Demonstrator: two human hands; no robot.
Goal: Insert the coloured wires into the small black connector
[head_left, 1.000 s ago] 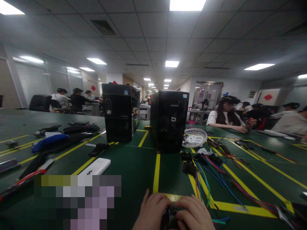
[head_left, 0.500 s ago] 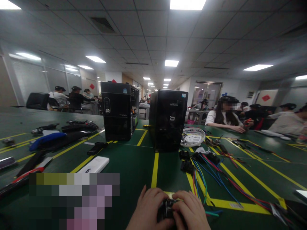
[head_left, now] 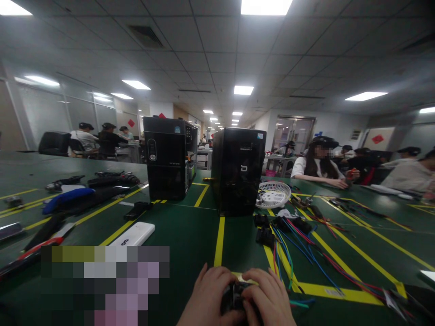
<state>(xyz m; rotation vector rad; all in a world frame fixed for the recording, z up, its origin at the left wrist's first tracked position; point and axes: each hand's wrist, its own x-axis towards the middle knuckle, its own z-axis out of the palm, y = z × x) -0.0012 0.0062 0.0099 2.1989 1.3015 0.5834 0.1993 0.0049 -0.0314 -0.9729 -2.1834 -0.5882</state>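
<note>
At the bottom edge, my left hand and my right hand are pressed together around a small black part, mostly hidden between the fingers. Both hands rest low over the green table, just right of a yellow tape line. A green wire end lies right beside my right hand. Black connectors with blue and red wires lie spread out a little beyond and to the right.
Two black computer towers stand mid-table. A white fan grille sits to their right, a white power bank and dark tools at left. Other people sit at the far left and right.
The view has shifted only slightly. My hands stay closed together on the black part, with small finger movements.
</note>
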